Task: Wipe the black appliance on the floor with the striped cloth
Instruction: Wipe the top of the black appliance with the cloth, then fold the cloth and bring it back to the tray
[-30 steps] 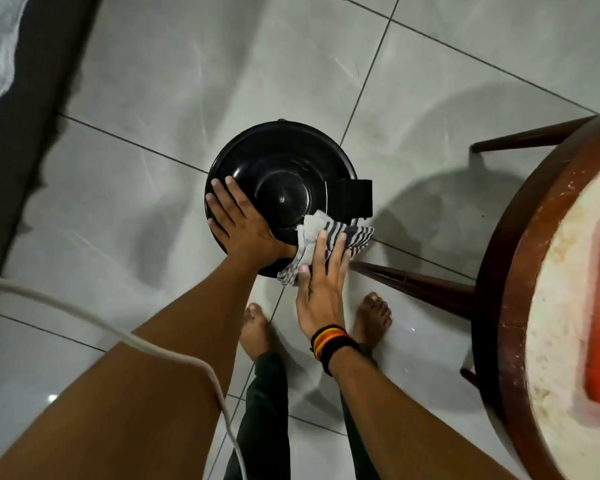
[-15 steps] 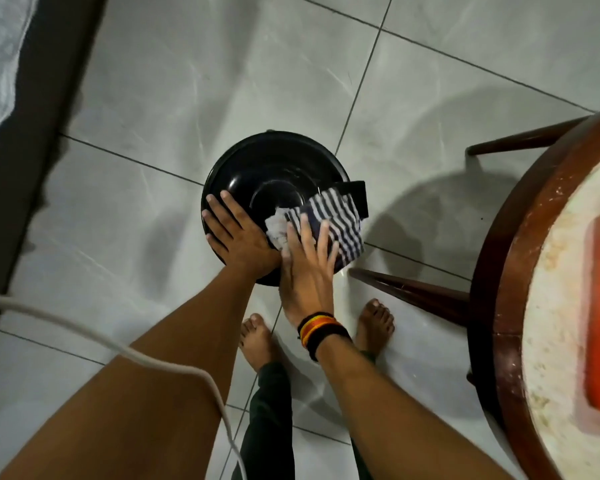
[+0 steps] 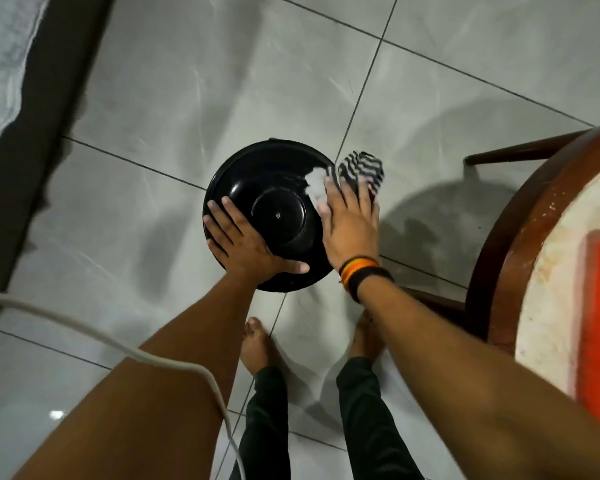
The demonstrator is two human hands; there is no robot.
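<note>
Pressing striped cloth (image 3: 359, 174) flat-palmed onto right rim of black appliance (image 3: 274, 216) at frame centre, right hand (image 3: 352, 226), left hand (image 3: 243, 242) splayed flat on lid's left side, appliance's right edge hidden under cloth, round table (image 3: 492, 244) cropped at right edge, white cable (image 3: 94, 334) lower left.

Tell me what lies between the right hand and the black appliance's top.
The striped cloth lies under the right hand, pressed against the black appliance's right edge, in the head view.

A round black appliance (image 3: 274, 216) with a glossy top and a raised round centre is seen standing on the floor. A cloth (image 3: 355, 173) with black and white stripes is pressed, crumpled, against its far right edge.
</note>
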